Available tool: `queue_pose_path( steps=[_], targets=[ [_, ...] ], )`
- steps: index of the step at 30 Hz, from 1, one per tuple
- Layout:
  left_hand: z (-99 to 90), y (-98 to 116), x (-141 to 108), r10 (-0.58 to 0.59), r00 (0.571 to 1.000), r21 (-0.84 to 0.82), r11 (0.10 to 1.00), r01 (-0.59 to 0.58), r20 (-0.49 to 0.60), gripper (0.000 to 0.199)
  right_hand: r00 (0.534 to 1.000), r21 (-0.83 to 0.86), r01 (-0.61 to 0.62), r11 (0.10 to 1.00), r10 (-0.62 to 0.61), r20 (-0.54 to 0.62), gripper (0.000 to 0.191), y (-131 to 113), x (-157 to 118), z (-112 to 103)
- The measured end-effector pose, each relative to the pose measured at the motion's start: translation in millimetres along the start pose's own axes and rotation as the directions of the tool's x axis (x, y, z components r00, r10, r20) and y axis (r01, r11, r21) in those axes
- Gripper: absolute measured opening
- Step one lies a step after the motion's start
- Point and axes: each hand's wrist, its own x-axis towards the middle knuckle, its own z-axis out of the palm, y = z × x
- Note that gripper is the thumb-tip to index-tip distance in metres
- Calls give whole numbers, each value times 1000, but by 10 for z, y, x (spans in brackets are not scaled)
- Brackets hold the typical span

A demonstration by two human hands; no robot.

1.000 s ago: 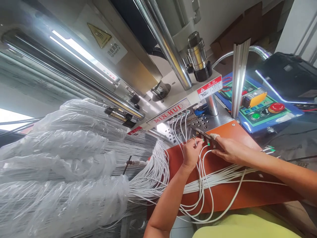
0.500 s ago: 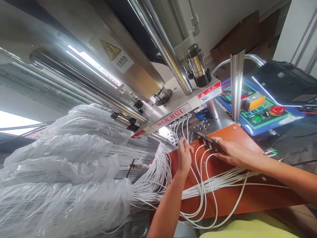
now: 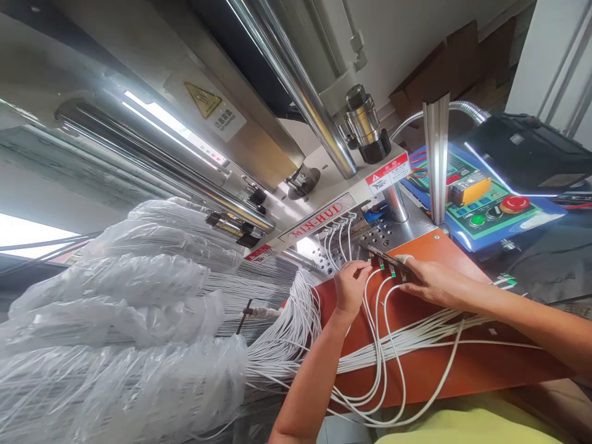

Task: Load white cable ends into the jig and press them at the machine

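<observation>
My right hand [image 3: 428,280] grips a dark, narrow metal bar [image 3: 386,256] above the front edge of the orange-brown board [image 3: 416,364]. White cables [image 3: 387,327] with green-marked connector ends [image 3: 393,271] sit along the bar's near side. Close to the bar's left end, my left hand [image 3: 352,287] is closed in a pinch, apparently on a white cable whose tip the fingers hide. Behind it, several white cables [image 3: 341,237] run up to connectors lined up under the press plate [image 3: 319,222] marked MIN-HUI.
Large plastic-wrapped cable bundles [image 3: 124,382] fill the left side. Loose cables [image 3: 402,345] cross the board. At right stands a blue control box [image 3: 504,216] with a red button, behind an upright metal post [image 3: 436,166]. Thick press columns [image 3: 309,92] rise overhead.
My left hand has moved right, from the cables below the press to the bar's left end, and its spread fingers have closed into a pinch. My right hand stays on the bar.
</observation>
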Motion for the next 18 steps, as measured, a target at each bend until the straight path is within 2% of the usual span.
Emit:
queue_pose_path(
  steps=[2,5,15,18],
  targets=[
    [35,-18,31,96,995,66,993,-96,4,9,1000,10,1,1000,-1,6,24,-1,3,-1],
    [68,-61,72,164,986,110,980,-163,3,12,1000,22,14,1000,-14,-4,25,19,7,17],
    [119,-114,59,289,957,172,944,-283,-10,17,999,48,37,998,-36,-32,27,48,14,7],
    [122,-114,52,292,956,184,940,-288,5,17,999,28,41,999,-41,-20,24,30,8,-7]
  ],
)
